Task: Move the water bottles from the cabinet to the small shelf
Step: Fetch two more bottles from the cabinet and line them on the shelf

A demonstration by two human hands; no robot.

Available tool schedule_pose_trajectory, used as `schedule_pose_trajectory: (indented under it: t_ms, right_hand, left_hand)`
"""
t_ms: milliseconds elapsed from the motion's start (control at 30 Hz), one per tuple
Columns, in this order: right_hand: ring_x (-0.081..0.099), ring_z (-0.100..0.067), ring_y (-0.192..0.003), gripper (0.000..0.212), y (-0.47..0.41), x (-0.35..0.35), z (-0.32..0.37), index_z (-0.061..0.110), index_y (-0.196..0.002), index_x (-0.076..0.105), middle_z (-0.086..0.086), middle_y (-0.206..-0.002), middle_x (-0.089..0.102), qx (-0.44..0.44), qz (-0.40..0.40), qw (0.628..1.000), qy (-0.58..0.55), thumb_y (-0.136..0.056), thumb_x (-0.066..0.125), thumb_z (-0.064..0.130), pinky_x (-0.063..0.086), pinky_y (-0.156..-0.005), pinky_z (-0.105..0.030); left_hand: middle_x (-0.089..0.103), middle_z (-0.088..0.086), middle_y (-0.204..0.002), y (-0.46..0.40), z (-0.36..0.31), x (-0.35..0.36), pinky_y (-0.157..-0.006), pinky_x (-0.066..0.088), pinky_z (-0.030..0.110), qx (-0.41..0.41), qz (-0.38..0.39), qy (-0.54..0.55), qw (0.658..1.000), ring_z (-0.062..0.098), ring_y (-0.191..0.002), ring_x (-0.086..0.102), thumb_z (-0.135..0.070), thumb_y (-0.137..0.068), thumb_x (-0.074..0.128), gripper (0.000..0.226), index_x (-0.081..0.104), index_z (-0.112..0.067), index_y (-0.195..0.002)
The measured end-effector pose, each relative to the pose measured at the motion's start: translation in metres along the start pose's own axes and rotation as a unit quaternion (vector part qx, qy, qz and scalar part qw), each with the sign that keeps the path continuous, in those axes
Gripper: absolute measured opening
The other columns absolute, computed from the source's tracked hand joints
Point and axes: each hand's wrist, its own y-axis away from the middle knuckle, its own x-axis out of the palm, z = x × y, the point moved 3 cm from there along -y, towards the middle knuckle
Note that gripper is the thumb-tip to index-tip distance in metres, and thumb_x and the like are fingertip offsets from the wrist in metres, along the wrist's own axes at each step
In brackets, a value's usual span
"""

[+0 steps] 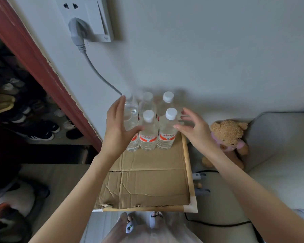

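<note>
Small shelf (187, 155), cardboard-topped: water bottles (148, 130) clustered upright at its far end, against the wall. My left hand (118, 128) flanks them, nearer, perhaps touching; my right hand (194, 131) just beside. Both spread, holding nothing.

We find the view dim and flat, with soft daylight falling on the white wall (218, 50). Faint bottle shadows lie on it behind the bottles (148, 123). Left of the wall, the shoe cabinet (16, 106) sits in deep shadow, its contents murky. We note wide-angle bending at the edges, slight motion blur on both hands, and overall softness.
</note>
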Motion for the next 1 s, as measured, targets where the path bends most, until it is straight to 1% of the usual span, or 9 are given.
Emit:
schedule_pose_trajectory:
  t_ms: [100, 167, 233, 367, 533, 700, 800, 900, 1000]
  right_hand:
    - [0.047, -0.011, -0.118, 0.081, 0.01, 0.017, -0.033, 0.018, -0.14, 0.029, 0.0, -0.136, 0.041, 0.077, 0.042, 0.995, -0.048, -0.073, 0.074, 0.023, 0.043, -0.078, -0.003]
    - [0.043, -0.009, -0.121, 0.083, 0.016, 0.036, -0.052, 0.021, -0.139, 0.027, 0.005, -0.139, 0.041, 0.114, 0.104, 0.988, -0.015, -0.072, 0.074, 0.034, 0.042, -0.093, -0.017]
    - [0.048, -0.011, -0.118, 0.074, 0.02, 0.053, -0.06, 0.023, -0.133, 0.034, 0.007, -0.131, 0.049, 0.134, 0.123, 0.983, -0.015, -0.071, 0.073, 0.038, 0.038, -0.099, -0.029]
    - [0.056, -0.013, -0.109, 0.061, 0.02, 0.069, -0.07, 0.037, -0.118, 0.042, 0.012, -0.116, 0.058, 0.129, 0.062, 0.989, -0.02, -0.065, 0.066, 0.058, 0.044, -0.098, -0.044]
    - [0.056, -0.011, -0.107, 0.044, 0.019, 0.075, -0.073, 0.033, -0.116, 0.044, 0.012, -0.111, 0.058, 0.133, 0.031, 0.99, -0.045, -0.078, 0.067, 0.036, 0.044, -0.098, -0.042]
    - [0.058, -0.014, -0.106, 0.05, 0.016, 0.078, -0.078, 0.031, -0.116, 0.046, 0.007, -0.116, 0.061, 0.134, 0.02, 0.99, -0.037, -0.073, 0.067, 0.045, 0.046, -0.095, -0.042]
    - [0.059, -0.014, -0.104, 0.048, 0.016, 0.08, -0.077, 0.028, -0.117, 0.047, 0.008, -0.112, 0.061, 0.136, 0.018, 0.99, -0.033, -0.075, 0.07, 0.036, 0.046, -0.095, -0.039]
    - [0.058, -0.016, -0.107, 0.051, 0.015, 0.083, -0.076, 0.025, -0.121, 0.045, 0.004, -0.118, 0.06, 0.135, 0.018, 0.99, -0.038, -0.076, 0.07, 0.033, 0.044, -0.096, -0.036]
    - [0.056, -0.017, -0.11, 0.056, 0.017, 0.085, -0.074, 0.027, -0.125, 0.042, 0.002, -0.123, 0.058, 0.133, 0.015, 0.99, -0.039, -0.077, 0.069, 0.035, 0.043, -0.098, -0.038]
  left_hand:
    - [0.026, 0.007, -0.141, 0.031, 0.03, 0.007, -0.108, 0.026, 0.032, -0.146, -0.023, 0.071, 0.987, 0.016, -0.131, 0.028, -0.028, -0.069, 0.076, 0.094, 0.017, -0.018, -0.141]
    - [0.032, 0.007, -0.139, 0.046, 0.05, 0.018, -0.106, 0.032, 0.034, -0.217, -0.012, 0.078, 0.973, 0.019, -0.127, 0.036, -0.027, -0.07, 0.075, 0.089, 0.02, -0.02, -0.14]
    - [0.041, 0.008, -0.135, 0.054, 0.062, 0.03, -0.104, 0.036, 0.038, -0.248, 0.005, 0.095, 0.964, 0.02, -0.122, 0.043, -0.022, -0.071, 0.075, 0.082, 0.027, -0.019, -0.137]
    - [0.05, 0.005, -0.123, 0.053, 0.068, 0.045, -0.097, 0.044, 0.039, -0.26, -0.026, 0.149, 0.954, 0.018, -0.11, 0.053, -0.013, -0.072, 0.075, 0.07, 0.035, -0.016, -0.129]
    - [0.052, 0.006, -0.115, 0.047, 0.073, 0.051, -0.089, 0.048, 0.04, -0.277, -0.077, 0.119, 0.95, 0.017, -0.1, 0.053, -0.019, -0.072, 0.075, 0.058, 0.041, -0.017, -0.118]
    - [0.047, 0.004, -0.117, 0.049, 0.07, 0.053, -0.088, 0.044, 0.034, -0.262, -0.085, 0.119, 0.954, 0.02, -0.103, 0.05, -0.019, -0.075, 0.072, 0.068, 0.033, -0.019, -0.13]
    - [0.046, 0.005, -0.117, 0.05, 0.069, 0.052, -0.088, 0.046, 0.037, -0.267, -0.081, 0.126, 0.952, 0.021, -0.103, 0.049, -0.019, -0.076, 0.071, 0.062, 0.035, -0.018, -0.127]
    - [0.046, 0.002, -0.113, 0.049, 0.072, 0.05, -0.089, 0.046, 0.043, -0.27, -0.08, 0.114, 0.953, 0.02, -0.102, 0.05, -0.022, -0.076, 0.072, 0.054, 0.04, -0.017, -0.119]
    - [0.046, 0.001, -0.111, 0.05, 0.074, 0.05, -0.09, 0.046, 0.046, -0.275, -0.076, 0.108, 0.952, 0.019, -0.101, 0.05, -0.024, -0.076, 0.072, 0.052, 0.041, -0.014, -0.116]
